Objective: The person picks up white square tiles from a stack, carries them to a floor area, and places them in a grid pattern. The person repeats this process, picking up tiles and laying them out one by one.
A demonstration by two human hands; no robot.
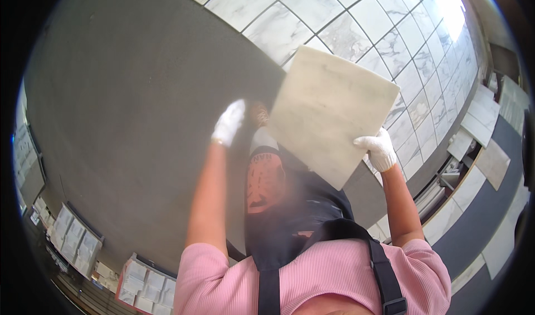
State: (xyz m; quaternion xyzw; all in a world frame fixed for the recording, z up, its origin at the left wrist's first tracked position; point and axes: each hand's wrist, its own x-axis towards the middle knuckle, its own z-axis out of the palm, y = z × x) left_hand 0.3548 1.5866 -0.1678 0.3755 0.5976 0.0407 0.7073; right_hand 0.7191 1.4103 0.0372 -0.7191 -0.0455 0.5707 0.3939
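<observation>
The slab [334,114] is held up before the near edge of the laid tiles [312,5], part of which is hidden by it. Its right edge is grasped by the right hand [380,150], thumb on top. The left hand [228,122], blurred, is held out released, left of the laid tiles, above the floor [122,103], where the shoe [259,114] is also planted.

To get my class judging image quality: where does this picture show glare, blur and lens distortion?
Head view: bright glare washes out part of the laid tiles at upper right; head view: the left hand and forearm look smeared, the right hand sharper; head view: tile rows curve toward the rim, and the corners go black.
</observation>
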